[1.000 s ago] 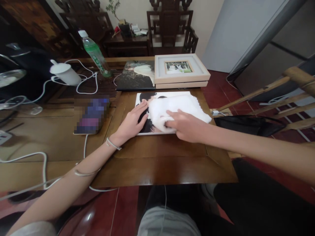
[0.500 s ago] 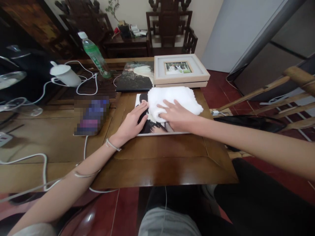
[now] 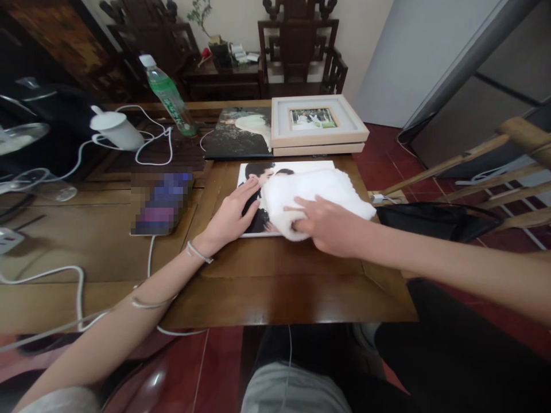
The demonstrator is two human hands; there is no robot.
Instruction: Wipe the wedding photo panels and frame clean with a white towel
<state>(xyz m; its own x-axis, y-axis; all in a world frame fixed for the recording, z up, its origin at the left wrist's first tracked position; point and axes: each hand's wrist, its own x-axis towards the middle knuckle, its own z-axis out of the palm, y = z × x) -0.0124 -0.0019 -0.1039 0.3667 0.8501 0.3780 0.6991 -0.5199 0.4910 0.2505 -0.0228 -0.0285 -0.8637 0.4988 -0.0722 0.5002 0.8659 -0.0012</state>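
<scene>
Photo panel (image 3: 297, 166) showing two people close together, lying flat on the wooden counter (image 3: 297, 281), partly covered by a white towel and touched at its left side by a hand. Far to the left of the panel, a white power strip (image 3: 9, 240) lies at the edge of the view. Left of the panel and farther back, a white lidded cup (image 3: 117, 131) is ringed by looping white cable (image 3: 154, 155). Nearer the panel on that side lies a phone (image 3: 161, 203), its screen blurred, with a white lead running from its near end. Behind the panel to the left leans a green-labelled plastic bottle (image 3: 170, 98), tilted as seen. The left hand (image 3: 232, 215), wearing a bracelet at the wrist, is laid over the panel's left edge with fingers extended and together, grasping nothing. Directly behind the panel is a dark picture with a pale gown (image 3: 243, 129). Over the panel's middle and right spreads the folded white towel (image 3: 321, 186); the right hand (image 3: 329, 226) grips its near fold, some fingers stretched across the top and others tucked into the roll. Behind the panel's right half sits a light-wood picture frame (image 3: 318, 139), two layers deep. Right of the panel, beyond the counter, stands a wooden chair (image 3: 525, 132).
</scene>
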